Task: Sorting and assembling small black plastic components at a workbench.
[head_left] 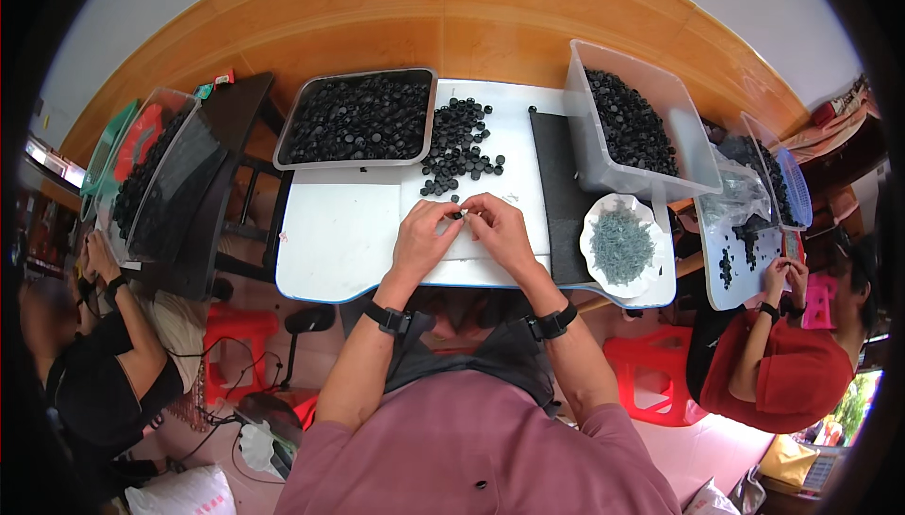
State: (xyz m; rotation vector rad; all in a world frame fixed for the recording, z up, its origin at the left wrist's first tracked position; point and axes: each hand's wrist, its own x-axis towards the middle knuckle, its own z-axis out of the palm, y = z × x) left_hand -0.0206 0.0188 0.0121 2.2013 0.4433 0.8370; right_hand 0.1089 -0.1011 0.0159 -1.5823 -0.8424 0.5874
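My left hand (424, 238) and my right hand (501, 232) meet fingertip to fingertip above the white table's near part. Between the left thumb and forefinger is a small black round cap (458, 215). The right thumb and fingers are pinched beside it at something pale and tiny, too small to make out. Just beyond the fingers lies a loose pile of black caps (459, 143). At the far left of the pile, a clear shallow tray (280, 159) holds a heap of the same caps.
A tall translucent bin (589, 168) of black parts stands at the back right, behind a white scalloped bowl (592, 244) of thin grey-green pieces. A black mat (556, 196) lies left of them. Two people work at side tables, near red stools (650, 364).
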